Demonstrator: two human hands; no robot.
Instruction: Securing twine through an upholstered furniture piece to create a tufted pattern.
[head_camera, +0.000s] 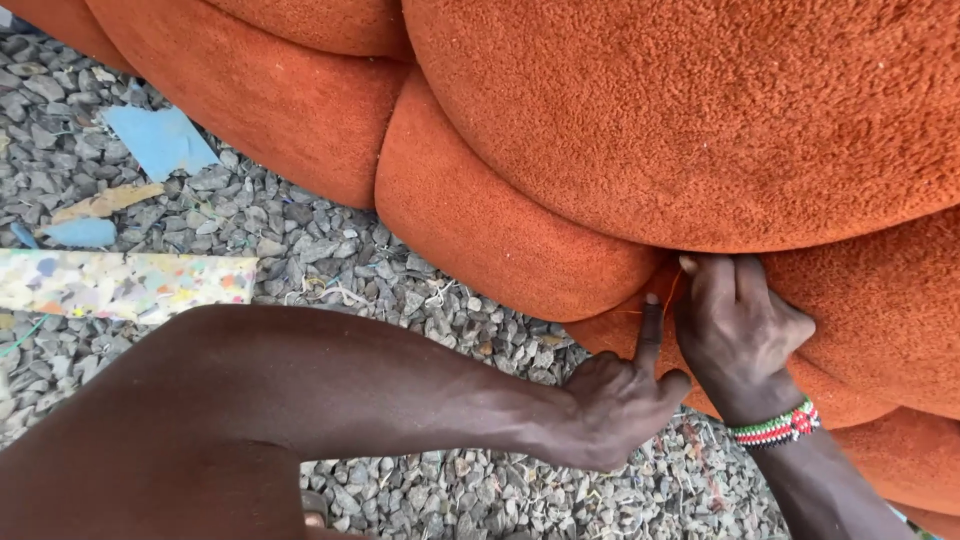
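Orange upholstery over grey gravel

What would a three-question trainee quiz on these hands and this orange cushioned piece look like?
1. True or false: the left hand points one finger at the rust-orange fuzzy upholstered cushion.
2. Which wrist wears the red, white and green beaded bracelet?
3. What covers the ground: A grey gravel, B grass, C tiles?

Key: 1 true. 2 the right hand side. 3 A.
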